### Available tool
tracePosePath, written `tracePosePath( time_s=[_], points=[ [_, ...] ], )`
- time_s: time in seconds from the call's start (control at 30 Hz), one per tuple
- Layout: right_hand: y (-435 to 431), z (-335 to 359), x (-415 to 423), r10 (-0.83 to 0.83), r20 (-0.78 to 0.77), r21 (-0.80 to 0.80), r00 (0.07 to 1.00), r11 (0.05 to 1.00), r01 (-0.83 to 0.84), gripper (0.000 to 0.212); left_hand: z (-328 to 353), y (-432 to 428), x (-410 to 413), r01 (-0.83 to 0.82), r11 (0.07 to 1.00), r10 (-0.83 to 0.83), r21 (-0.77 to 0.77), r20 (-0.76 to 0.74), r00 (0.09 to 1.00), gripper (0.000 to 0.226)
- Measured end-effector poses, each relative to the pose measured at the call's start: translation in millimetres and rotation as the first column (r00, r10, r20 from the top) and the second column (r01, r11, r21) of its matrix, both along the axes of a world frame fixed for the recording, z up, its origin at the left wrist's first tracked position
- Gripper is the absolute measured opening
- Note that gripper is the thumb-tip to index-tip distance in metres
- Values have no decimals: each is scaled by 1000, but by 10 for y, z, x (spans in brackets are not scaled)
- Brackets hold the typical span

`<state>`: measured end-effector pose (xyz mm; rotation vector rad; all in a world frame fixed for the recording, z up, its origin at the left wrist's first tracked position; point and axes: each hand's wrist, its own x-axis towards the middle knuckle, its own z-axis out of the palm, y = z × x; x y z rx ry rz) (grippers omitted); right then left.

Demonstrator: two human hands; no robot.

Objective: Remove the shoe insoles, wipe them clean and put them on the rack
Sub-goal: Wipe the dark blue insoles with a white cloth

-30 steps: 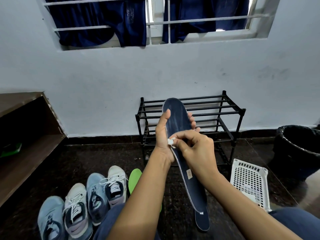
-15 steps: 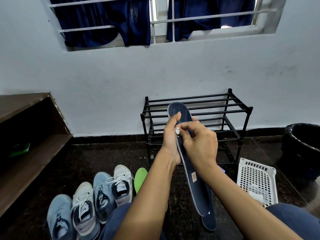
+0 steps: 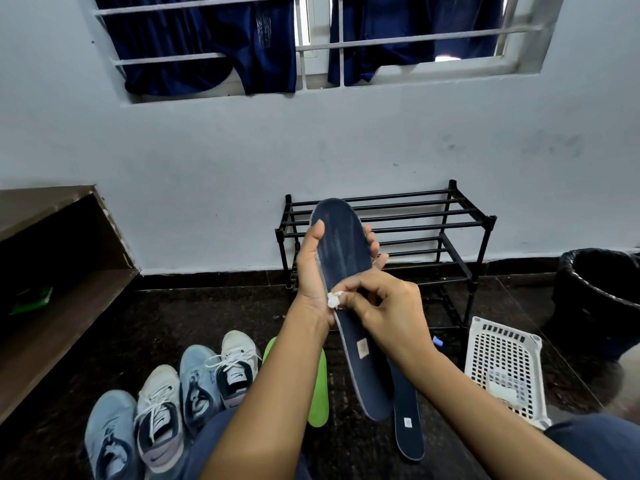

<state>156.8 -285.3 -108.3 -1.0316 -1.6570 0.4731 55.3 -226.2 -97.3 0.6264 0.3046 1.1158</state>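
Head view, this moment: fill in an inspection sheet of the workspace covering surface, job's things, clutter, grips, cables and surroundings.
surface: dark stone floor, with things lying on it.
job's things: navy insole held up in front of the black rack; white wad at its edge; second navy insole and green insole on the floor; no insole seen on the rack.
clutter: four shoes in a row; white basket; black bin.
grips: left hand holds the navy insole; right hand pinches the white wad.
cables: nothing seen.
surroundings: white wall; barred window hung with dark blue cloth; wooden shelf.
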Motion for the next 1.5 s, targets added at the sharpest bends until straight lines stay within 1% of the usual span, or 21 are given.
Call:
tracePosePath(
  time_s=[0.07, 0.13, 0.2, 0.33, 0.43, 0.5, 0.57, 0.63, 0.73, 0.8, 0.9, 1.0, 1.1, 1.23, 1.33, 1.43, 1.5],
  points=[
    [8, -8, -4, -84, -33, 47, 996, 995, 86, 20, -19, -8, 99, 50, 998, -50, -35, -18, 999, 56],
    [54, -12, -13, -163, -68, 45, 984, 985, 166, 19, -55, -8, 184, 74, 993, -77, -88, -26, 997, 57],
    [116, -4, -16, -223, -69, 15, 972, 974, 225, 19, -91, 1, 231, 58, 990, -64, -130, -42, 997, 56],
    [198, 24, -36, -311, -37, 5, 950, 950, 311, 19, -86, 11, 261, 37, 982, -55, -186, -92, 994, 52],
    [223, 67, -73, -367, -10, 7, 930, 930, 367, 18, -103, 6, 274, -22, 976, 3, -216, -89, 996, 50],
    [214, 86, -93, -330, -29, 26, 944, 944, 330, 17, -99, -14, 247, -14, 978, -2, -209, -76, 997, 54],
    [181, 89, -106, -253, -54, 49, 966, 965, 256, 18, -86, -48, 189, 30, 984, -38, -178, -37, 999, 57],
    [137, 77, -96, -180, -49, 70, 982, 980, 184, 18, -58, -69, 131, 59, 992, -57, -109, 22, 998, 59],
    [66, 43, -58, -50, -6, 109, 999, 993, 50, 16, -15, -50, 36, 34, 999, -35, 14, 108, 993, 66],
    [9, 33, -32, 21, 30, 75, 999, 997, -23, 15, 12, -10, -28, 12, 998, -19, 61, 125, 992, 71],
    [-28, 36, 44, 77, 103, -43, 992, 996, -73, 14, 41, 32, -88, -3, 994, -14, 112, 151, 988, 69],
    [-18, 74, 159, 60, 144, -92, 988, 995, -47, 9, 44, 71, -80, -32, 992, 14, 119, 149, 989, 68],
    [-9, 108, 216, 14, 82, -117, 997, 993, -4, 8, 36, 86, -35, 14, 995, -29, 102, 146, 989, 75],
    [-9, 91, 182, -42, 23, -130, 999, 990, 44, 8, 19, 93, 36, 42, 990, -58, 131, 122, 991, 80],
    [35, 19, 144, -129, 19, -105, 991, 986, 130, 7, 2, 67, 134, 6, 994, -24, 105, 167, 986, 74],
    [132, -41, 131, -236, 24, -94, 971, 967, 237, 8, -50, 36, 262, -65, 997, 56, 48, 168, 984, 65],
    [182, -45, 115, -289, 38, -89, 957, 953, 291, 10, -56, 35, 312, -92, 996, 87, 21, 167, 982, 64]
  ],
)
